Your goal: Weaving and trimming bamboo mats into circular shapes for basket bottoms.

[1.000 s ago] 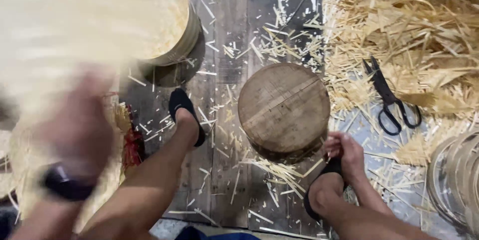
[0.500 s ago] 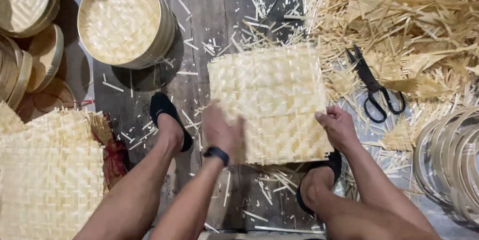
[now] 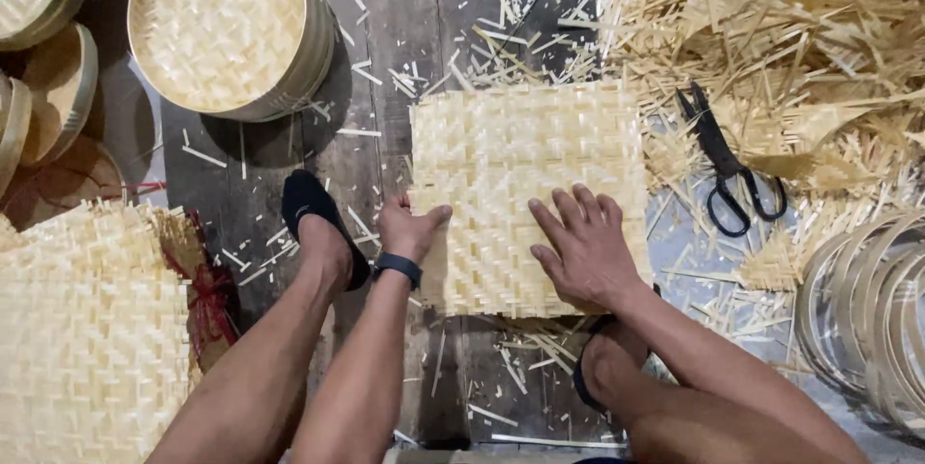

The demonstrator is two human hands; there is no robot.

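A square woven bamboo mat lies flat between my feet, over the spot where a round wooden block stood in the earlier views. My left hand grips the mat's left edge, thumb on top; a dark band is on that wrist. My right hand presses flat on the mat near its front edge, fingers spread. Both my feet wear dark slip-on shoes.
Black scissors lie right of the mat among bamboo strips. A round bamboo basket stands at the back left. A stack of woven mats is at the left, bamboo hoops at the right.
The mat was brought from the left and laid over the round block. My right hand moved from its right edge onto its top; my left hand slid to the left edge.
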